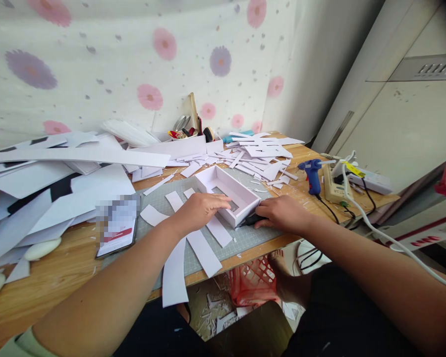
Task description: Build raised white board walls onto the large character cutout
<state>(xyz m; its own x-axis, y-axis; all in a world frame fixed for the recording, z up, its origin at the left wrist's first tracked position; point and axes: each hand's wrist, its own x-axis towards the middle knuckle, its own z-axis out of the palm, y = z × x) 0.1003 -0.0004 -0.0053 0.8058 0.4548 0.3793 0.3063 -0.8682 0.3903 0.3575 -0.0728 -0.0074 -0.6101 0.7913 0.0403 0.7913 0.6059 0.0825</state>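
Note:
A white open box (241, 191) with a rectangular opening in its base sits on the grey cutting mat (193, 258). At its left side is my left hand (207, 208), fingers stretched out flat over the near left wall, holding nothing. My right hand (278, 213) is closed around a black tool (253, 219), whose front end lies at the box's near right corner. Whether the tool's tip touches the box is too small to tell. White strips (200, 248) lie on the mat below my left hand, some reaching past the table edge.
Large white sheets (78, 198) and a phone (119, 225) lie at left. Scraps (263, 153) are piled behind the box. A blue glue gun (312, 176) stands at right near a power strip (336, 186) and cables. Below is a red basket (250, 285).

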